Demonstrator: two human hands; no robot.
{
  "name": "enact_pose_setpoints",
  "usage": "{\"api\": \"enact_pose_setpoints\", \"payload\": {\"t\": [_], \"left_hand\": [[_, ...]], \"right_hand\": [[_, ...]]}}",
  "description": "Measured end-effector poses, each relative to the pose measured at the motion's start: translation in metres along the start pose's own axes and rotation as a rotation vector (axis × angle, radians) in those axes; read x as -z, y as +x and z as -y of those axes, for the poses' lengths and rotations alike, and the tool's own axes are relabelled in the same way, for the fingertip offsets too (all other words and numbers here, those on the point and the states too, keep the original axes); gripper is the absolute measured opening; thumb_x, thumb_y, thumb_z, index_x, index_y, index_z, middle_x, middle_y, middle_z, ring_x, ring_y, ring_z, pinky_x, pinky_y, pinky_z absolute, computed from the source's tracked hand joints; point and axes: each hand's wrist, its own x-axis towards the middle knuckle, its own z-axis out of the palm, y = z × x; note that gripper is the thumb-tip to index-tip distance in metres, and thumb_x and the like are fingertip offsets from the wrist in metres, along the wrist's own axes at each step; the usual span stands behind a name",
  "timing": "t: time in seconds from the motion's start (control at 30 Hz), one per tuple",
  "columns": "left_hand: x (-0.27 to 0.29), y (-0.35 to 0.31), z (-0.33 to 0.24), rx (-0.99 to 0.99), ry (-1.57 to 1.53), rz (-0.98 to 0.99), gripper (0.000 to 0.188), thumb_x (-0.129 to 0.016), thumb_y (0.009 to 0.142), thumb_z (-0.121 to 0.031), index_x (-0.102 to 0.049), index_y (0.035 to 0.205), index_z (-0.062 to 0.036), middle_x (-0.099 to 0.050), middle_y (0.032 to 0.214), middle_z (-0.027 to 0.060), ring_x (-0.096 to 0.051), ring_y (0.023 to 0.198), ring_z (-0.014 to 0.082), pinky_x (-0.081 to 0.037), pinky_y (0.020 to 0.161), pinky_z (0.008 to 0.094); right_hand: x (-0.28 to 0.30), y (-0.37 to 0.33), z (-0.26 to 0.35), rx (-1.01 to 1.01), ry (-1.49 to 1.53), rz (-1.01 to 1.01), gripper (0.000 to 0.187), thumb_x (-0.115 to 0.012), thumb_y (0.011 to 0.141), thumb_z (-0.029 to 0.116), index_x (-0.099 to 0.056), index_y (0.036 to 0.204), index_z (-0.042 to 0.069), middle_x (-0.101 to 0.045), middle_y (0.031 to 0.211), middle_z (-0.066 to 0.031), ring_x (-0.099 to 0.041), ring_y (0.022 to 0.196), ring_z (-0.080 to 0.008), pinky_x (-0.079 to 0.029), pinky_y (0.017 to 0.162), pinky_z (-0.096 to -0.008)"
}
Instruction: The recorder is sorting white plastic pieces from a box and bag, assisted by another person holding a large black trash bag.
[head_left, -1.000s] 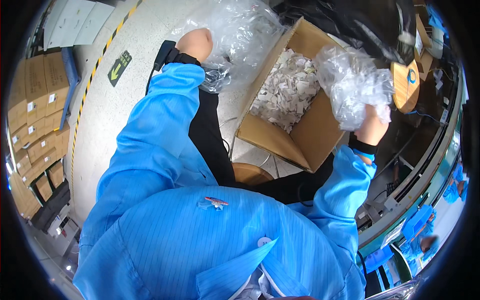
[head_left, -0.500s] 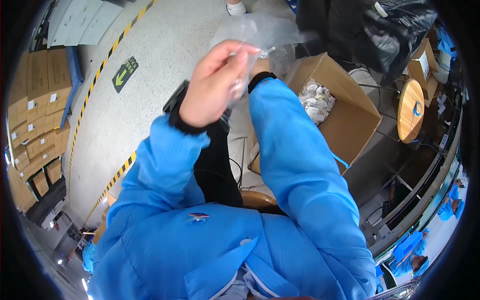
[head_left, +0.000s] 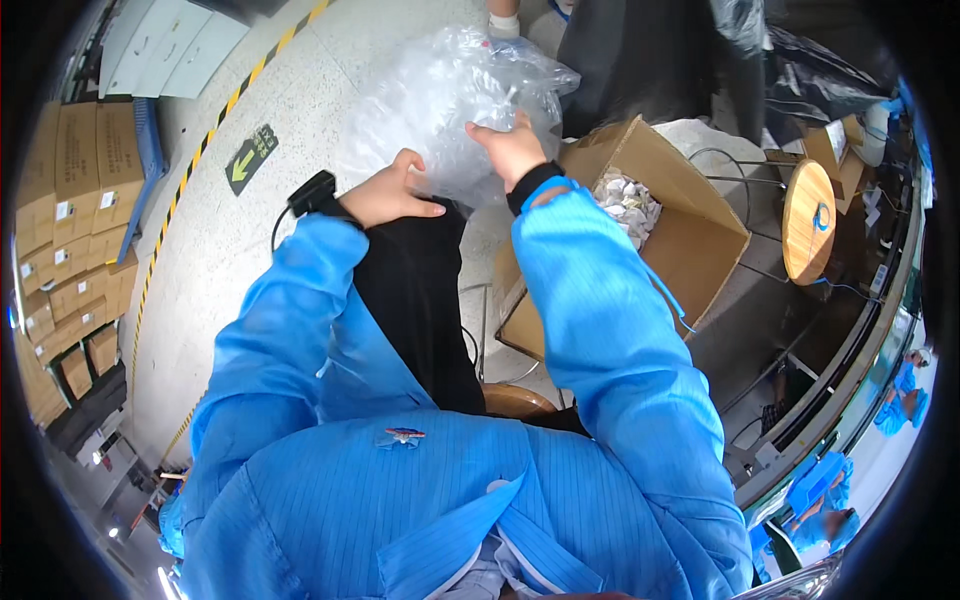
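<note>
A large, bulky clear plastic bag [head_left: 430, 110] lies wrinkled and puffed out beyond my knees, over the pale floor. What is inside cannot be made out. At its near edge is my left hand [head_left: 395, 193], thumb and fingers spread apart beside my black-trousered leg, holding nothing. My right hand [head_left: 510, 152] rests against the bag's right side, its thumb and a finger stretched apart; the other fingers are partly hidden. Black bands circle both wrists, and a small black device sits on the left one.
Right of my legs stands an open cardboard box [head_left: 690, 250] with crumpled whitish pieces [head_left: 627, 205] in it. Beyond are a round wooden stool top [head_left: 808, 222] and black plastic sheeting [head_left: 820, 85]. Stacked cartons [head_left: 80, 200] line the left. A person's foot [head_left: 503, 25] shows at the far edge.
Both hands were raised close together with thin clear plastic in them. They have parted, the left moving nearer to me, and the bag now lies spread out larger ahead.
</note>
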Motion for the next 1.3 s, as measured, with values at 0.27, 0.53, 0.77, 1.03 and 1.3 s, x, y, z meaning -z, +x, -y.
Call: {"api": "enact_pose_setpoints", "payload": {"t": [0.27, 0.53, 0.77, 1.03, 1.3], "left_hand": [[0.015, 0.047, -0.006, -0.078, 0.701, -0.088, 0.022, -0.062, 0.075, -0.02, -0.068, 0.09, -0.0059, -0.064, 0.097, 0.0193, -0.06, 0.094, 0.0334, -0.045, 0.083, 0.038], [0.015, -0.082, -0.192, -0.773, -0.588, -0.483, 0.009, -0.052, 0.093, -0.017, -0.05, 0.091, -0.008, -0.053, 0.077, 0.0015, -0.055, 0.079, 0.0137, -0.046, 0.075, 0.0279], [0.019, -0.281, -0.313, -1.16, -0.889, -0.459, 0.02, -0.048, 0.095, -0.024, -0.055, 0.103, -0.0075, -0.059, 0.091, 0.0044, -0.056, 0.088, 0.0165, -0.048, 0.076, 0.0303], [-0.1, -0.312, -0.25, -0.885, 0.393, -0.465, 0.113, -0.08, 0.068, -0.034, -0.002, 0.143, -0.0025, -0.057, 0.098, 0.0103, -0.059, 0.08, 0.0253, -0.047, 0.071, 0.0343], [-0.052, -0.245, -0.137, -0.73, 0.399, -0.745, 0.043, -0.069, 0.077, -0.015, -0.057, 0.113, 0.0044, -0.067, 0.092, 0.0149, -0.065, 0.082, 0.0241, -0.051, 0.072, 0.0344]], "right_hand": [[0.149, -0.182, 0.073, 0.683, -0.082, 0.143, 0.026, -0.068, 0.08, 0.01, -0.062, 0.104, 0.0, -0.065, 0.102, -0.0134, -0.061, 0.1, -0.0229, -0.047, 0.085, -0.0313], [0.234, -0.285, 0.029, 0.746, -0.613, -0.355, 0.071, -0.082, 0.056, 0.007, -0.052, 0.12, 0.006, -0.052, 0.123, -0.0184, -0.051, 0.112, -0.0356, -0.045, 0.093, -0.0398], [0.176, -0.277, 0.041, 0.934, -0.438, -0.324, 0.144, -0.094, 0.028, 0.024, -0.013, 0.146, 0.013, 0.006, 0.147, -0.0314, -0.012, 0.135, -0.0508, -0.025, 0.109, -0.0497], [0.101, -0.26, 0.089, 0.673, 0.526, 0.464, 0.092, -0.07, 0.067, -0.008, -0.023, 0.144, 0.009, -0.055, 0.119, -0.0085, -0.058, 0.098, -0.017, -0.048, 0.087, -0.0305], [0.09, -0.354, 0.088, 1.299, -0.089, 0.256, 0.062, -0.079, 0.065, 0.009, -0.055, 0.122, 0.011, -0.047, 0.129, -0.0171, -0.047, 0.117, -0.0302, -0.038, 0.098, -0.0392]]}}
